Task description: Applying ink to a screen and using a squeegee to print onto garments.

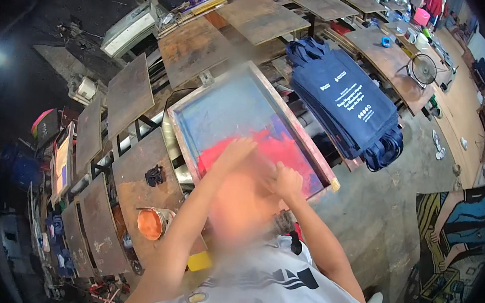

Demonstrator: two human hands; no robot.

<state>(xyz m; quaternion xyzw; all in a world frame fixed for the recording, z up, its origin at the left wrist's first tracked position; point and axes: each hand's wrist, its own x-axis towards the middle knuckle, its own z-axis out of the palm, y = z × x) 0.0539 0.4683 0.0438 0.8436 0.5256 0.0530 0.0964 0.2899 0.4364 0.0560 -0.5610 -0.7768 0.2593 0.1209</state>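
A screen printing frame (243, 73) with a pinkish wooden rim lies tilted in front of me. Bright red ink (280, 149) covers the near part of its grey-blue mesh. Over this ink my left hand (238, 153) and my right hand (287, 182) are closed on what looks like a squeegee (262, 166), its bar spanning the gap between them. Blur hides much of the bar and its lower edge. To the right of the frame lies a stack of navy cloth bags (345, 100) with white print and loop handles.
A pot of orange ink (152, 223) and a crumpled black rag (154, 175) sit on the left board. Several flat brown boards (196, 49) run along the far side and left. At the far right stand a small fan (423, 69) and a blue gadget (385, 41).
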